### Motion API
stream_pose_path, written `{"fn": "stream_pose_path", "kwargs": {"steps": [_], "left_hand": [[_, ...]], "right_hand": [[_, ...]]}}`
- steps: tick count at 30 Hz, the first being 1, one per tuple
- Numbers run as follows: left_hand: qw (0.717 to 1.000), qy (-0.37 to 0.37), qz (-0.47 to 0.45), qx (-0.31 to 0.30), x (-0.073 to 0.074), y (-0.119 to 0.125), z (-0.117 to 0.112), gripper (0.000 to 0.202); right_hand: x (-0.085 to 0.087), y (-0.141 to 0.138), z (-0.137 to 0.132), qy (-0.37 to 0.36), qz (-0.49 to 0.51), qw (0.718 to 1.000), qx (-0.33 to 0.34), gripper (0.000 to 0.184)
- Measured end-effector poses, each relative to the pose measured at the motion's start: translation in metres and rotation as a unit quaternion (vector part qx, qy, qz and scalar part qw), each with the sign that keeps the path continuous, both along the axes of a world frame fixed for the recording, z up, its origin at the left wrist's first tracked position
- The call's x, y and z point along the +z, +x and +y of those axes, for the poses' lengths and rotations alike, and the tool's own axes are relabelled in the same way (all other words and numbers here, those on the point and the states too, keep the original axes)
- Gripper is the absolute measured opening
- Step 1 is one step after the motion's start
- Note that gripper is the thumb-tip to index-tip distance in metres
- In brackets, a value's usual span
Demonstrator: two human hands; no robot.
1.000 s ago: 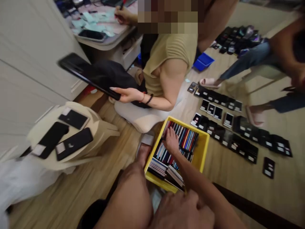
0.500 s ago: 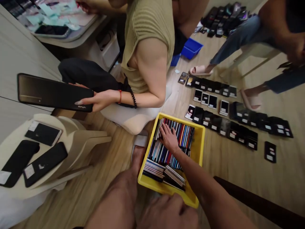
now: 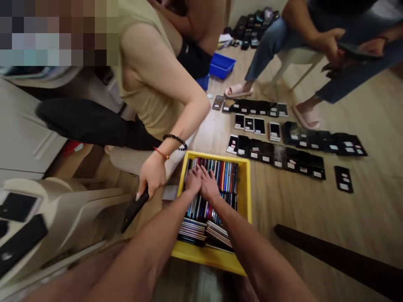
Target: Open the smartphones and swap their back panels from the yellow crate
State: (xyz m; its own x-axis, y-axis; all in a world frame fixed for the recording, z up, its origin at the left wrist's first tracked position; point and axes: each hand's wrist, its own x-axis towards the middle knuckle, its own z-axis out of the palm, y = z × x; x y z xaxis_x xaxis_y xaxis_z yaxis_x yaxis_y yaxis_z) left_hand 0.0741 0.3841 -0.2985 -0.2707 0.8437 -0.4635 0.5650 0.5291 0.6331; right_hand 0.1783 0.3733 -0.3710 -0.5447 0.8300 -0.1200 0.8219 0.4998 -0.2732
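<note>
A yellow bin point(image 3: 247, 201) on the floor holds tightly packed rows of phones point(image 3: 229, 176) standing on edge, with thinner stacks at its near end. My left hand point(image 3: 193, 181) reaches down onto the upper left rows, its fingers extended, their tips partly hidden. Right beside it, my right hand point(image 3: 208, 184) lies over the phone edges with its fingers spread. I cannot see either hand gripping a phone. Just left of the bin, a co-worker's hand point(image 3: 153, 174) holds a dark phone point(image 3: 135, 209) pointing downward.
Labelled phones point(image 3: 278, 155) lie in rows on the floor to the right. At the left, a stool point(image 3: 63, 209) carries several phones. A blue bin point(image 3: 222, 66) and a phone pile point(image 3: 252, 27) are farther back. A dark bar point(image 3: 340, 256) crosses the lower right. Another person sits at upper right.
My left hand has come up from the bottom of the view to the phones beside my right hand. The co-worker's phone has swung down toward the bin. The view has shifted.
</note>
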Motion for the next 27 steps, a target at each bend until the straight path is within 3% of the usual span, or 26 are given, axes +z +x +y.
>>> {"fn": "stream_pose_path", "kwargs": {"steps": [2, 4, 8, 13, 16, 20, 24, 27], "left_hand": [[0.999, -0.003, -0.009, 0.041, -0.036, 0.0, -0.008, 0.041], [0.998, 0.007, -0.022, 0.062, -0.062, -0.002, -0.017, 0.044], [0.997, 0.032, -0.04, 0.057, -0.085, 0.007, -0.028, 0.055], [0.996, 0.054, -0.059, 0.025, -0.09, 0.035, -0.034, 0.07], [0.996, 0.051, -0.065, 0.013, -0.09, 0.036, -0.033, 0.074], [0.998, 0.038, -0.054, -0.004, -0.087, 0.029, -0.032, 0.078], [0.999, 0.034, -0.018, 0.008, -0.084, 0.036, -0.038, 0.075], [0.998, 0.039, 0.012, 0.046, -0.081, 0.047, -0.047, 0.068]], "right_hand": [[-0.002, 0.01, 0.0, 0.0, 0.008, 1.0, 0.004, 0.066], [-0.002, 0.023, -0.003, 0.0, 0.013, 1.0, -0.004, 0.075], [0.001, 0.055, -0.013, -0.005, 0.019, 0.999, -0.027, 0.086], [0.005, 0.105, -0.022, -0.01, 0.026, 0.999, -0.02, 0.078], [0.01, 0.132, -0.02, -0.017, 0.051, 0.999, 0.002, 0.071], [0.023, 0.151, -0.017, 0.019, 0.097, 0.993, -0.067, 0.063], [0.042, 0.137, -0.017, -0.051, 0.149, 0.978, -0.135, 0.05], [0.054, 0.097, -0.011, -0.128, 0.157, 0.962, -0.182, 0.042]]}}
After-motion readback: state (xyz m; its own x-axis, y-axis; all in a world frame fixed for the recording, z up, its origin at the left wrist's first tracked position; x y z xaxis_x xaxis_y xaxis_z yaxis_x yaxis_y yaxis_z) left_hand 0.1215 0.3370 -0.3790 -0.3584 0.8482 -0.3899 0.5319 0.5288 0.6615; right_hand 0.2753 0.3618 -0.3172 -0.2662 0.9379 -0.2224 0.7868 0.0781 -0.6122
